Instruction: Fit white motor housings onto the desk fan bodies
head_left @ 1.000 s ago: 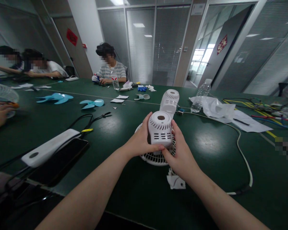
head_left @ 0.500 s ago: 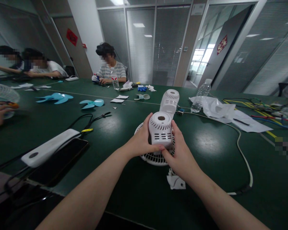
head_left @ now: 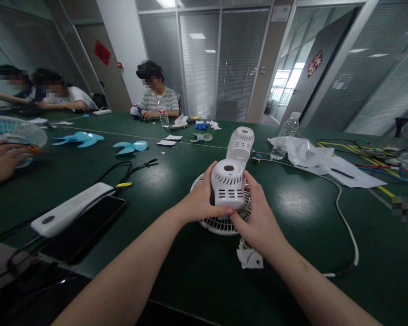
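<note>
Head view: far left of the white vented housing (head_left: 229,192), a co-worker's hand (head_left: 0,165) at a pale round grille (head_left: 23,131). Nearer, still left of the housing and toward the wearer, a long white bar (head_left: 71,210) with a dark oval mark, and just beside it a dark phone (head_left: 85,231). Beyond these, left of the housing and farther back, two separate light-blue fan blades (head_left: 83,138) (head_left: 132,146). At the far edge, behind and left of the housing, a seated person in a striped shirt (head_left: 161,100), then a clear bottle (head_left: 163,118) and two paper slips (head_left: 168,141).

Along the housing's left side, a left hand (head_left: 201,197) in a firm grasp, thumb across the lower front. In between, the housing itself, round vented end with its hole facing up, above a white round grille (head_left: 221,227); cannot tell whether touching. Right behind the housing, a similar white shell (head_left: 240,142). Along its right side, a right hand (head_left: 256,215), likewise grasping, thumb near the left one. In front of the housing, a small white part (head_left: 250,259). Right of the housing and farther back, a larger clear bottle (head_left: 285,136), crumpled white plastic (head_left: 309,154), and a sheet of paper (head_left: 360,175).
</note>
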`<action>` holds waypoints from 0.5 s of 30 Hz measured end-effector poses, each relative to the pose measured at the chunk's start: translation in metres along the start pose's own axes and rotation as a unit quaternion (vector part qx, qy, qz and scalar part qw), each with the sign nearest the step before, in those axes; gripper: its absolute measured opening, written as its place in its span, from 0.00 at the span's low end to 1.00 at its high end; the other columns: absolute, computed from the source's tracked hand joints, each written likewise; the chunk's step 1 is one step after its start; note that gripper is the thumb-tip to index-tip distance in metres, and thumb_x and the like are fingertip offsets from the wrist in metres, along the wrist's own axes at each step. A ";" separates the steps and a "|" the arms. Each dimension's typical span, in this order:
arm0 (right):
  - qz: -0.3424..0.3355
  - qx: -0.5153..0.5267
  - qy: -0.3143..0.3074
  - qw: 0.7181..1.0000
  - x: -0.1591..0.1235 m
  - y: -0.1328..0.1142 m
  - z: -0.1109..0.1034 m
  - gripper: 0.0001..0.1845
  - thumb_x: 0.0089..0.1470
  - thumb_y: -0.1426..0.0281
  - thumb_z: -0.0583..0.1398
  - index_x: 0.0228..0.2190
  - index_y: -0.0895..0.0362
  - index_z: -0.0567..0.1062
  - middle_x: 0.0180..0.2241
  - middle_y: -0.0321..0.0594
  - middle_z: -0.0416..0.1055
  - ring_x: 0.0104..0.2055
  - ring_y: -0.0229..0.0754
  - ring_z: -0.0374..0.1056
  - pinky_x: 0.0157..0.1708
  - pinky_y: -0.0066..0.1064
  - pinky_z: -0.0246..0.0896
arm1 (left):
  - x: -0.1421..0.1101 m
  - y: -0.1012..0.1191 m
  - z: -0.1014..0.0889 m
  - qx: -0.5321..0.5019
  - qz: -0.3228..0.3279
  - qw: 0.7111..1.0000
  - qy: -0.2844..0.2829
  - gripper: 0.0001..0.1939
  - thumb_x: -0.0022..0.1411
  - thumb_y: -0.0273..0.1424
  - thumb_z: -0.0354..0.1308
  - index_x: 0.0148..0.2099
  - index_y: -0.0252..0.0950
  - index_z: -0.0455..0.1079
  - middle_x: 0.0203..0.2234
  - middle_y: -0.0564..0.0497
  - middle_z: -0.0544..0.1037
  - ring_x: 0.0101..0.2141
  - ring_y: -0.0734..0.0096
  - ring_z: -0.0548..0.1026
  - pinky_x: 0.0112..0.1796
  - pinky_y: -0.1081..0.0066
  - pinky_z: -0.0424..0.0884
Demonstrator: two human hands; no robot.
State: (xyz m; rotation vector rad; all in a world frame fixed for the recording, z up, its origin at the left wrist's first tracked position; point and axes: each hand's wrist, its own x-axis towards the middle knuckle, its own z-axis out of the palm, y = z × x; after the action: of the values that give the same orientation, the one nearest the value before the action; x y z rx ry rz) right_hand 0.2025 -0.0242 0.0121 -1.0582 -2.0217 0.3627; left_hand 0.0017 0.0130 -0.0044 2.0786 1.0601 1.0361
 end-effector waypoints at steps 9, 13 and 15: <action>-0.006 -0.012 0.013 1.000 -0.001 -0.003 -0.001 0.48 0.51 0.69 0.61 0.66 0.51 0.43 0.62 0.51 0.51 0.64 0.56 0.52 0.61 0.55 0.54 | 0.000 -0.001 0.000 0.010 0.025 1.000 -0.004 0.67 0.46 0.45 0.71 0.71 0.42 0.24 0.67 0.36 0.49 0.65 0.40 0.52 0.62 0.42 0.50; -0.009 -0.009 0.010 1.000 -0.001 -0.003 0.000 0.48 0.51 0.68 0.61 0.66 0.51 0.41 0.65 0.50 0.46 0.66 0.55 0.48 0.63 0.54 0.51 | 0.000 -0.001 0.000 0.006 0.035 0.999 -0.003 0.67 0.45 0.45 0.71 0.71 0.42 0.25 0.68 0.36 0.48 0.65 0.39 0.51 0.61 0.40 0.49; -0.007 -0.004 0.005 1.000 -0.002 -0.002 0.000 0.49 0.52 0.69 0.60 0.66 0.50 0.40 0.67 0.49 0.43 0.68 0.55 0.44 0.64 0.55 0.47 | 0.001 -0.001 -0.001 0.016 0.036 0.999 -0.005 0.68 0.43 0.46 0.72 0.71 0.41 0.26 0.68 0.36 0.47 0.65 0.38 0.51 0.61 0.40 0.49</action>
State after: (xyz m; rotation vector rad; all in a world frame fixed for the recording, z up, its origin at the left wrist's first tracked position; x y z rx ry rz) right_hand 0.2018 -0.0264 0.0119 -1.0491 -2.0229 0.3415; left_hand 0.0008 0.0143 -0.0046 2.1611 1.0091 1.0483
